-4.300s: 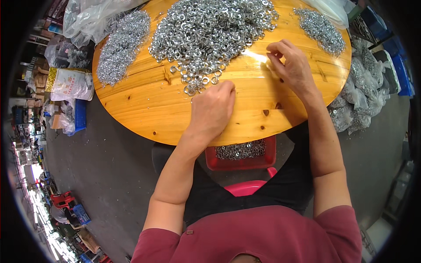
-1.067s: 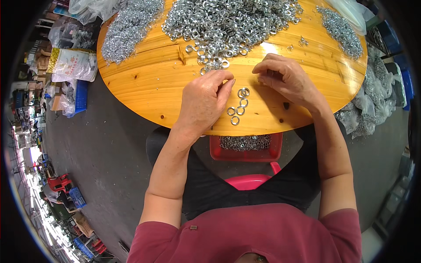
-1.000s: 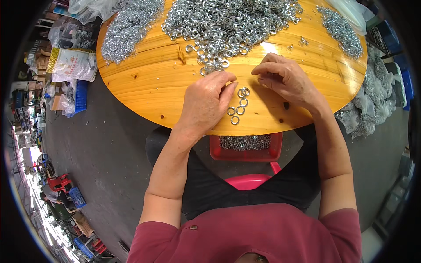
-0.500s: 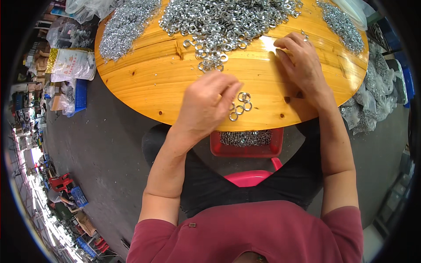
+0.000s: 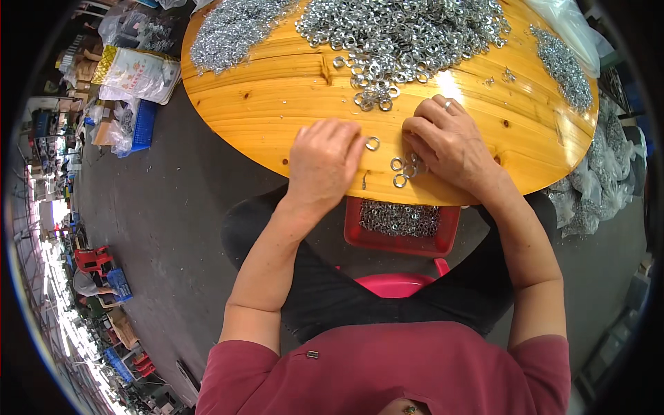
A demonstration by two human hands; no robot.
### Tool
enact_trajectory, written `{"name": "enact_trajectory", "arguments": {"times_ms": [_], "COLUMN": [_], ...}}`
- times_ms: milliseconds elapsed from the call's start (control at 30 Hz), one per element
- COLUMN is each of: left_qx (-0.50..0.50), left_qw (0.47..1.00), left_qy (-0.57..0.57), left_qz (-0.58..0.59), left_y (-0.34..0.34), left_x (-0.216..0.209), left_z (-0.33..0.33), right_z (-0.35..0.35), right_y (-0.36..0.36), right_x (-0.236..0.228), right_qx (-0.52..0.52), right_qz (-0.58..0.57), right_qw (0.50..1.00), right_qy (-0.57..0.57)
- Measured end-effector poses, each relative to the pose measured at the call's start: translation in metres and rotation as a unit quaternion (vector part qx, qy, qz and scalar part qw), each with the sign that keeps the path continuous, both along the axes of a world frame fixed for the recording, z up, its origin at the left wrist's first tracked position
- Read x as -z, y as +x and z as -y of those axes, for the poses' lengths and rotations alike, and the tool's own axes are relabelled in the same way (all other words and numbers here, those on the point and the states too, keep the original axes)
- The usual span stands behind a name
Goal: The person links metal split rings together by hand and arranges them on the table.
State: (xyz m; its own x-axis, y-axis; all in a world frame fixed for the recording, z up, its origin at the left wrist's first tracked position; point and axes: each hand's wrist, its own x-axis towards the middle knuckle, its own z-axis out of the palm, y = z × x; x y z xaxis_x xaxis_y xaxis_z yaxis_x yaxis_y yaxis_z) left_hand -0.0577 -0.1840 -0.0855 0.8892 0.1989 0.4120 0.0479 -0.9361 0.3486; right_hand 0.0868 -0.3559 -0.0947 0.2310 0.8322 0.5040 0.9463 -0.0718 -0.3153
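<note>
My left hand [image 5: 323, 160] is low over the near part of the round wooden table [image 5: 238, 114], fingers curled and thumb drawn in. Right at its fingertips is a single metal ring [image 5: 373, 144]; whether it is gripped or only touched I cannot tell. My right hand [image 5: 453, 145] bends over the tabletop, its fingers curled downward and its thumb partly hidden. Beside and partly under it lies a small cluster of shiny metal rings [image 5: 400, 180]. What the right fingers hold, if anything, is hidden.
A big heap of metal rings [image 5: 408, 38] spreads across the far side. Small metal parts [image 5: 232, 34] are piled far left, others [image 5: 564, 69] far right. Below the table edge sits a red bin [image 5: 401, 245] of metal parts. Filled plastic bags [image 5: 595, 183] stand at right.
My right hand has come left and nearer, from the right part of the table to the ring cluster. One ring now shows apart, by my left fingertips. The view has shifted slightly.
</note>
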Motion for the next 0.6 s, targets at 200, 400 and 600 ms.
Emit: {"name": "enact_trajectory", "arguments": {"times_ms": [200, 400, 600], "left_qx": [0.064, -0.040, -0.070], "left_qw": [0.993, 0.997, 0.997], "left_qy": [-0.080, -0.067, -0.022], "left_qz": [-0.053, -0.014, -0.014], "left_y": [-0.006, 0.011, 0.026], "left_x": [-0.012, -0.003, 0.000], "left_z": [-0.001, -0.013, -0.009], "right_z": [-0.001, -0.020, -0.040], "right_y": [0.003, -0.012, -0.003], "right_x": [-0.006, -0.006, -0.008], "right_qx": [-0.058, 0.017, 0.063], "right_qz": [-0.136, -0.167, -0.175], "right_qw": [0.989, 0.986, 0.983], "right_qy": [-0.018, -0.011, 0.013]}}
